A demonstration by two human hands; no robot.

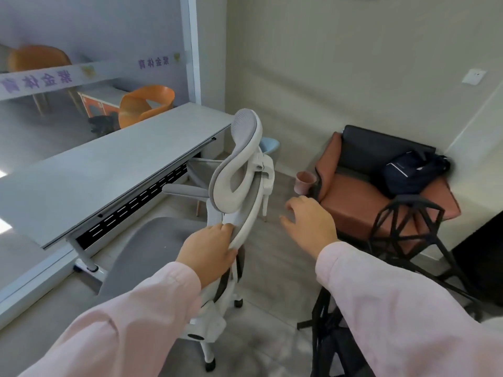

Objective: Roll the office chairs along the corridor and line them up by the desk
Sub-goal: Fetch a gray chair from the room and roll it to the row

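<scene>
Left hand grips the white frame of the backrest, with the fingers curled over its top edge and the thumb behind. The right hand hangs in the air just beside the backrest, fingers loosely spread, and holds nothing.

The office chair stands at the long front edge of the desk, near the desk's closer leg. Its grey seat faces the desk and its back is toward the person. I think the chair is fairly heavy but easy to move, because it stands on castors. The plastic frame looks stiff, while the mesh and the headrest probably give way. So the frame rim is the best place to hold, ideally with both hands, one on each side. On castors the chair can also swing round, so I would push it slowly.

The floor is of smooth grey tiles, which should roll well. To the right there is little room: a black frame chair and an orange armchair with a dark bag on it stand near. A pink cup is on the floor by the armchair. Behind the desk is a glass partition.
</scene>
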